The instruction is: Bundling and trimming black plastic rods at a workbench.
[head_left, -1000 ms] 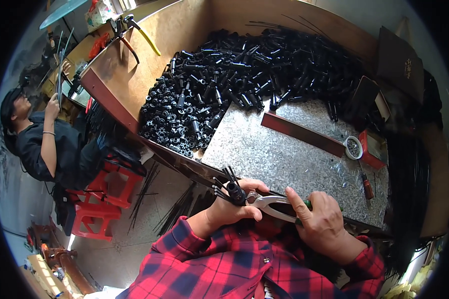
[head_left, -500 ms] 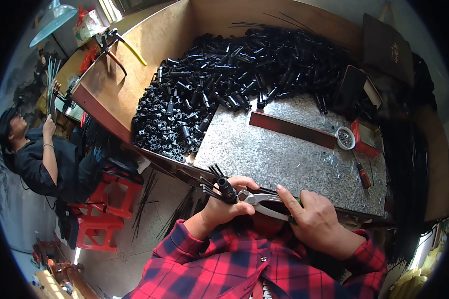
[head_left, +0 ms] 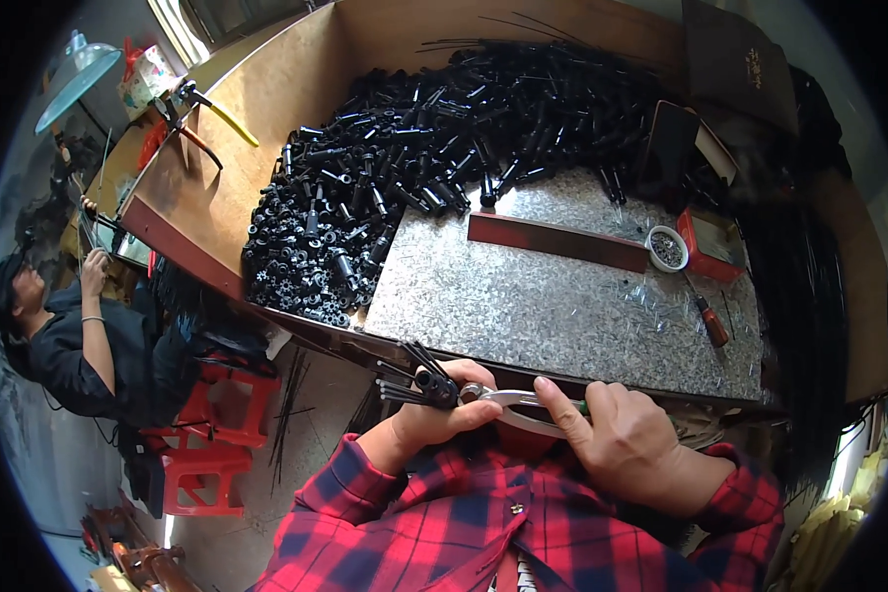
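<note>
Low in front of my chest, my left hand is closed around a black umbrella-like hub. Several thin black rods fan out from it to the left, some with pale tips. Silver pliers lie across between my hands, their head against the hub by my left thumb. My right hand is wrapped round the plier handles, its index finger stretched along them; a bit of green grip shows by that hand. Exactly what the jaws pinch is hidden.
A heap of black tubular parts covers the back and left of the speckled worktop. On it lie a dark red bar, a white cup of small parts and a screwdriver. Another person works at left near red stools.
The hub has tilted, its open end turning toward me, and its rods now point more to the left. The plier handles look closer together. The view has shifted slightly.
</note>
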A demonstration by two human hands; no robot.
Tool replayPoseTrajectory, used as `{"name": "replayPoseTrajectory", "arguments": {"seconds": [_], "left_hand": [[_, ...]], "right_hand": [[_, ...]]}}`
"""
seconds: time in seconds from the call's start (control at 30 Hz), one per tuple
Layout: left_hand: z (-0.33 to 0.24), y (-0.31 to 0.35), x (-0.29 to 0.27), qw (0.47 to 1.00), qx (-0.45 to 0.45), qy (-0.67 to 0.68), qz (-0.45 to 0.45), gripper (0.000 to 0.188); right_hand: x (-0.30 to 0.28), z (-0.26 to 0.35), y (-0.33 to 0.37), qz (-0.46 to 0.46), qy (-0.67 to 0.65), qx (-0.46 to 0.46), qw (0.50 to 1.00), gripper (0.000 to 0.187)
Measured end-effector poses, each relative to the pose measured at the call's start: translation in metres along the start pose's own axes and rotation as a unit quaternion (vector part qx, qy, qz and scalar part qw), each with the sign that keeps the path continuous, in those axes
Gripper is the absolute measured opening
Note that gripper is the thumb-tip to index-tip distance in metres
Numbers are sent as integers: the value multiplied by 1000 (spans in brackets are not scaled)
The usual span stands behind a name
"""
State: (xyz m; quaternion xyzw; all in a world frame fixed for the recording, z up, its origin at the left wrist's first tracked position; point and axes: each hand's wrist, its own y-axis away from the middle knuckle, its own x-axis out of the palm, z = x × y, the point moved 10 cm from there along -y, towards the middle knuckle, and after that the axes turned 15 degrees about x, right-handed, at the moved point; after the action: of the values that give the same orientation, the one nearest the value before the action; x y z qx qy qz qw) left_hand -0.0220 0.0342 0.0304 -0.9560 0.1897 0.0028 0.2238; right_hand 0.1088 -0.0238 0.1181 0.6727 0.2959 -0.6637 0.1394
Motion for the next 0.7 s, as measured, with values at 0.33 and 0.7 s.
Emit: {"name": "replayPoseTrajectory", "arguments": {"seconds": [0.33, 0.7], "left_hand": [[4, -3, -4, 998, 37, -22, -43, 29], [0, 5, -105, 874, 70, 343, -337, 87]], "right_hand": [[42, -26, -7, 196, -251, 74, 945, 63], [47, -98, 1, -10, -42, 230, 972, 68]]}}
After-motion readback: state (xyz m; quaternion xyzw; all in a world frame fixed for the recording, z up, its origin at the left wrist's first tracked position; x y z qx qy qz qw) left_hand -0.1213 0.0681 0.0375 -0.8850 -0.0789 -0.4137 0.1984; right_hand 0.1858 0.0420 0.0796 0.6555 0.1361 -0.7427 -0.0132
